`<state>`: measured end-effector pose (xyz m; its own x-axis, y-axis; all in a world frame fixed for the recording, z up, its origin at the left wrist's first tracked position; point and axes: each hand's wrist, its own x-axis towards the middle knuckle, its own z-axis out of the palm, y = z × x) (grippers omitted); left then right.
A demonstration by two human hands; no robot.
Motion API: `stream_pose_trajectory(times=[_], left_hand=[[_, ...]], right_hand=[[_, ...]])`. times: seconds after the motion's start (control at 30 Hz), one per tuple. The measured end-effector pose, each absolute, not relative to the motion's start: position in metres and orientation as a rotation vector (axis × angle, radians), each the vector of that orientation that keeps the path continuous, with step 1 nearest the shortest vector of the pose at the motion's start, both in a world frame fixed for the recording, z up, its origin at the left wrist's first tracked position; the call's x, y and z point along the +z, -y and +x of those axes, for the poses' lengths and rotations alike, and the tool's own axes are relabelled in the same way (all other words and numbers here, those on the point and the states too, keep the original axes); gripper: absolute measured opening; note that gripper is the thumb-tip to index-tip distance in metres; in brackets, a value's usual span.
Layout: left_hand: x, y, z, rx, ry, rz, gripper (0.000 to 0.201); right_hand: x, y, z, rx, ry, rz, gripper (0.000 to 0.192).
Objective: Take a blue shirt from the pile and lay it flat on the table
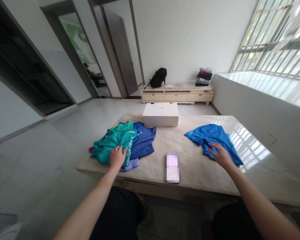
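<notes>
My left hand (118,156) rests on a green garment (106,143) with white print at the top of a loose clothing pile, its fingers loosely spread on the cloth. A dark blue garment (146,143) and a light purple one (131,165) stick out from under the green one. At the right, my right hand (221,155) is at the near edge of a pair of bright blue shorts (210,135), fingers stretched out and apart. The shorts lie spread on the table. Whether the right fingertips press on the cloth, I cannot tell.
A blurred phone-like rectangle (172,167) lies on the marble-look table (162,138) between my hands. A white box (160,115) stands at the far edge. Behind, a low cabinet (176,96) holds a black backpack (158,78) and a stack of folded clothes (204,77).
</notes>
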<state>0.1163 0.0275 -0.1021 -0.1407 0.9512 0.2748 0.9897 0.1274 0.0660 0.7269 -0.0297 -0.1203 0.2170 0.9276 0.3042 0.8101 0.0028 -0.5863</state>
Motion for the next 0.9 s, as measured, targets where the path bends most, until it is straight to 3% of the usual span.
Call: stream_pose_trajectory(times=[0.2,0.37,0.63,0.77,0.9], left_hand=[[-0.083,-0.022,0.111,-0.313,2.262,-1.97,0.027],[-0.071,-0.015,0.112,-0.263,2.315,-1.995,0.03],[-0.036,-0.005,0.114,-0.418,2.411,-1.94,0.024],[-0.002,0.025,0.137,-0.673,2.37,-1.976,0.032],[0.004,0.123,0.184,-0.821,2.295,-2.23,0.039]], right_hand=[[-0.117,0.067,0.656,0.356,1.458,-1.642,0.051],[-0.121,0.084,0.597,0.534,1.438,-1.506,0.042],[-0.112,0.064,0.604,0.737,1.215,-1.52,0.042],[-0.111,0.075,0.581,1.036,1.11,-1.478,0.054],[-0.113,0.131,0.51,1.566,1.152,-1.272,0.072]])
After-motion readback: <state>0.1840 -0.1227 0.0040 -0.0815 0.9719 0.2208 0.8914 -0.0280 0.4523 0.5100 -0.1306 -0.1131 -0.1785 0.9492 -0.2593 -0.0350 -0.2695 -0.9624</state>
